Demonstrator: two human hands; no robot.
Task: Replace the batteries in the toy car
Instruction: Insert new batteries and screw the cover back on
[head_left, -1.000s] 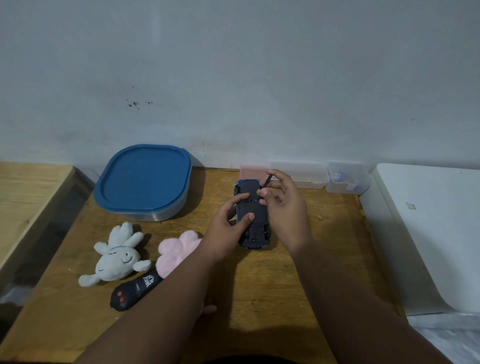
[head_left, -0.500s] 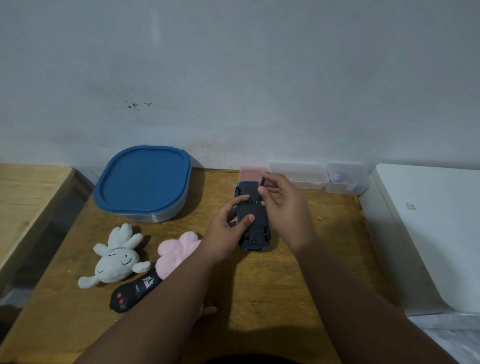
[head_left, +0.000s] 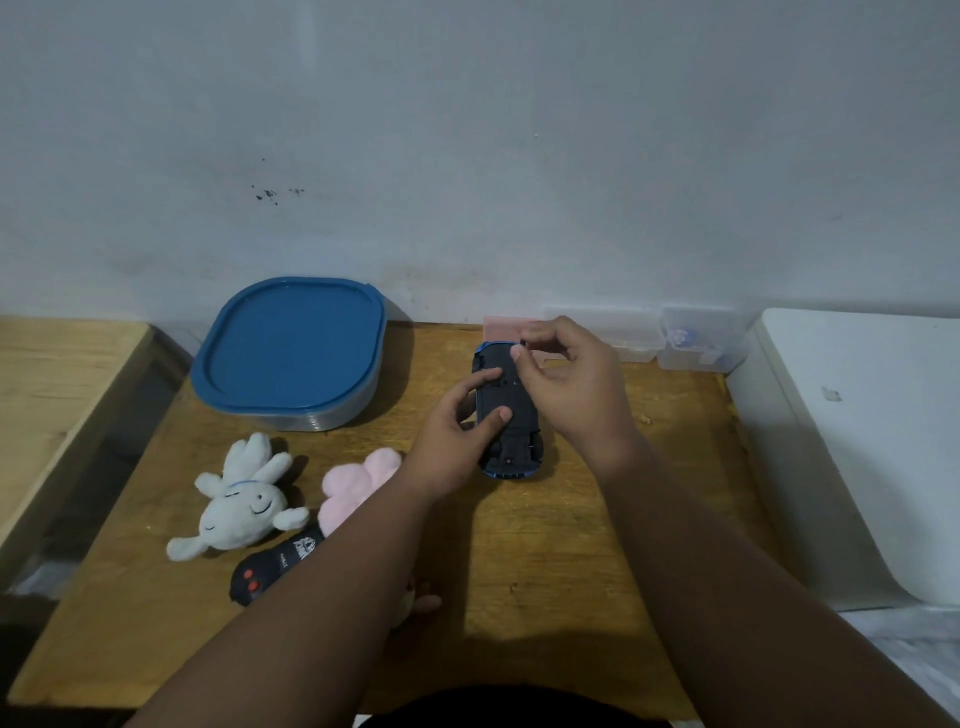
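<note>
Steadying the upturned toy car (head_left: 508, 415), left hand (head_left: 454, 434) grips its side; right hand (head_left: 569, 387) pinches fingertips together, contents indiscernible. Underside appears unopened; batteries not yet swapped.

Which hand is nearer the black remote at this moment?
Left. The left hand holds the car, beyond the remote and to its right. The right hand is farther right still, over the car's far end.

- My left hand (head_left: 457, 426), mid-frame, grips the toy car (head_left: 513, 441) between thumb and forefinger.
- My right hand (head_left: 571, 387), just to its right, has its fingers (head_left: 517, 353) pinched together. I can't tell whether they hold anything.
</note>
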